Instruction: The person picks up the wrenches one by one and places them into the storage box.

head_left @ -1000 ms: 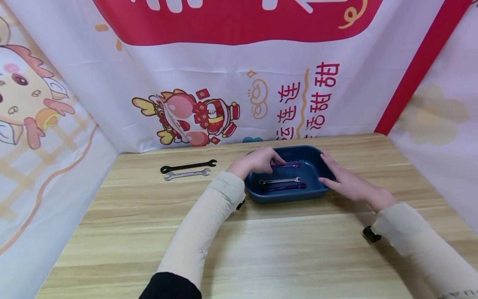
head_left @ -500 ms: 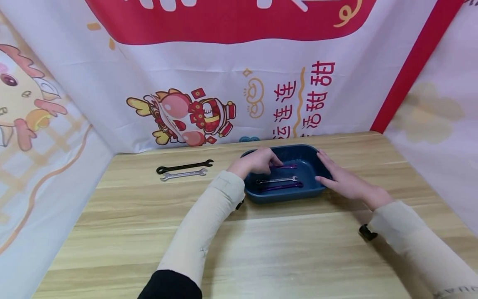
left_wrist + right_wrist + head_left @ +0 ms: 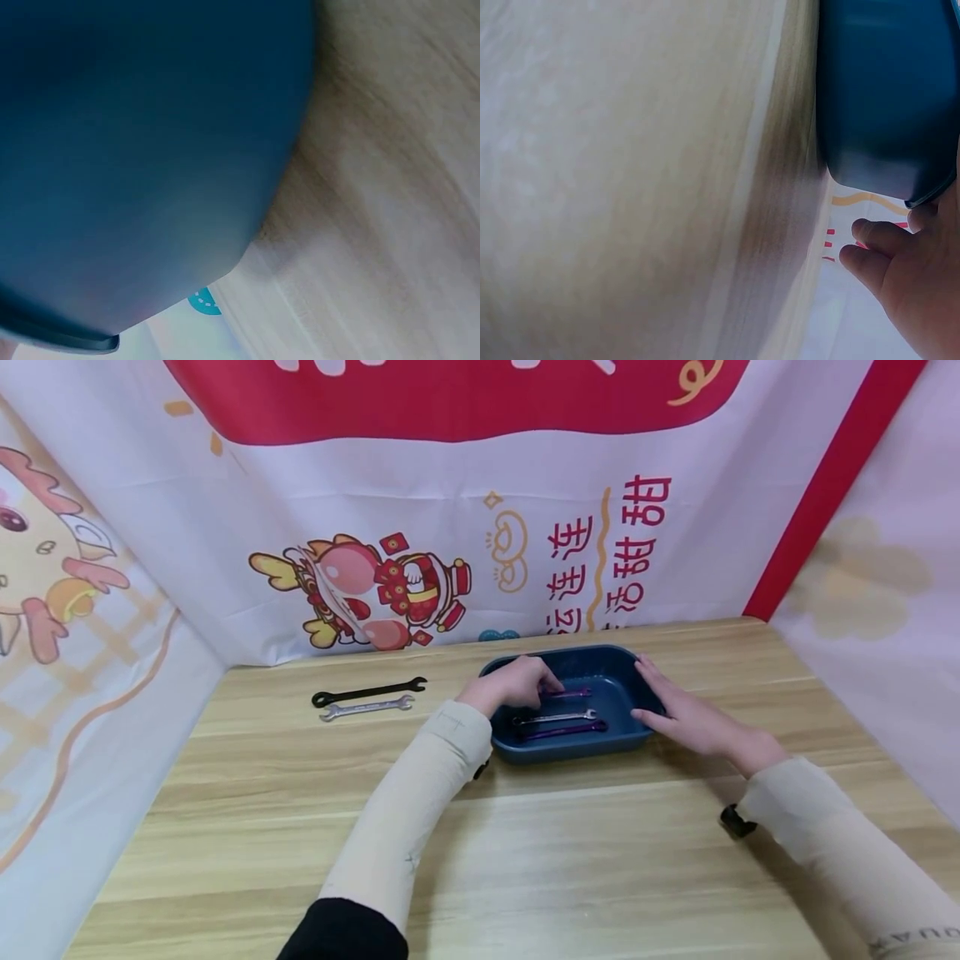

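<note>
My left hand (image 3: 517, 683) reaches over the left end of a blue plastic basin (image 3: 510, 748), its curled fingers pinching the left part of a purple wrench (image 3: 583, 692). The fingers hide that end of the wrench. Nearer in the basin lie a silver combination wrench (image 3: 558, 718) and a dark purple wrench (image 3: 566, 731), side by side. My right hand (image 3: 693, 718) grips the basin's right end, thumb over the rim and other fingers outside. In the right wrist view, bent fingers (image 3: 866, 266) show beside the basin wall. The left wrist view shows mostly the basin's outer wall (image 3: 150, 150).
Left of the basin, a black wrench (image 3: 367, 692) and a silver open-end wrench (image 3: 367, 707) lie on the wood-grain table (image 3: 570, 852). A printed cloth (image 3: 420, 485) hangs behind the table and along both sides.
The head view has shifted slightly, so everything sits a little further left in it. Both hands and the wrenches keep their places relative to the basin.
</note>
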The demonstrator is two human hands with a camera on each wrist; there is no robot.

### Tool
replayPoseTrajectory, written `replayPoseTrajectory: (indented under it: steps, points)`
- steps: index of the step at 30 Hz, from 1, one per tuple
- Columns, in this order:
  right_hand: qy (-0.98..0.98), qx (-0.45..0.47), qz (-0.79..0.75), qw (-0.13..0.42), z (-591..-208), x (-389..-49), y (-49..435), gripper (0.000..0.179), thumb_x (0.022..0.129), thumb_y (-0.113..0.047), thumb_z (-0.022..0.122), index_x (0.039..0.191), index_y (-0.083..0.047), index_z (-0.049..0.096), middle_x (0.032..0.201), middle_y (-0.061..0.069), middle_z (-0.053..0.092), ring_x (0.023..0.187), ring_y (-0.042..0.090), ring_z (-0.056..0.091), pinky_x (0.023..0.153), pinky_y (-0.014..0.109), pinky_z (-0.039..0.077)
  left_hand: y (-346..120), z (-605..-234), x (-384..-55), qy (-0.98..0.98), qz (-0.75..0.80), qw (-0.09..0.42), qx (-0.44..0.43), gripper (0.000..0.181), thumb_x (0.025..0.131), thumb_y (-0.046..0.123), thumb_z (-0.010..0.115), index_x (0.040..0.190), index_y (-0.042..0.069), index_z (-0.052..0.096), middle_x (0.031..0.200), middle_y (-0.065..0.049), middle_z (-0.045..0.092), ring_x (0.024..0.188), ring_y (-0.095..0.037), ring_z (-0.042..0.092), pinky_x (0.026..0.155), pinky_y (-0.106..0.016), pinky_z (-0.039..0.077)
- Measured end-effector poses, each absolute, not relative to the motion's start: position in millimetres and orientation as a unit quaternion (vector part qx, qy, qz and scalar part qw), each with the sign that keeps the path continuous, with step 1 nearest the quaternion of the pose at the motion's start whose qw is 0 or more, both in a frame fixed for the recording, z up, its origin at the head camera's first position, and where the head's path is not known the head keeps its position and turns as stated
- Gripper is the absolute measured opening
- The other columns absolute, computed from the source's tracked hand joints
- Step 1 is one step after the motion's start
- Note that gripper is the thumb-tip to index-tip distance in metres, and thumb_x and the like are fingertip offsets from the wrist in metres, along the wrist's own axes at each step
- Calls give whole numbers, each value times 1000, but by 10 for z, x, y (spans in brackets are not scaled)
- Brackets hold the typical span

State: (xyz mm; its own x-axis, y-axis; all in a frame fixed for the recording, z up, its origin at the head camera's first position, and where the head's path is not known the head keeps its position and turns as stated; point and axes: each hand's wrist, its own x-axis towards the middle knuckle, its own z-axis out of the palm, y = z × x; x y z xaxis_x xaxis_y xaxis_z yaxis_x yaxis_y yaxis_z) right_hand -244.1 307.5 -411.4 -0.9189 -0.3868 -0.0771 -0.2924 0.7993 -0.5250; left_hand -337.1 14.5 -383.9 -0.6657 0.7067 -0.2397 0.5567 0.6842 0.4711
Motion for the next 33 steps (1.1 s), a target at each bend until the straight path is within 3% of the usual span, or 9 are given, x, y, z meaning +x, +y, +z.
replayPoseTrajectory:
  steps: [11,33]
  points:
    - [943,-188,-261,86,-4110,-2439,3077,88,105,-44,54,166,-11,-1,170,16,-3,152,46,9,116,65,18,184,-3918,-3384,891,175,224,353,49,90,-13,63,132,11,71,128,-6,68,112,-13,59,95,-28,50]
    - [945,-183,-258,89,-4138,-2454,3100,88,105,-47,51,166,-13,-3,171,13,-5,153,44,7,116,64,17,184,-3994,-3415,895,167,228,345,49,92,-12,62,132,13,71,125,-3,68,112,-11,59,98,-28,49]
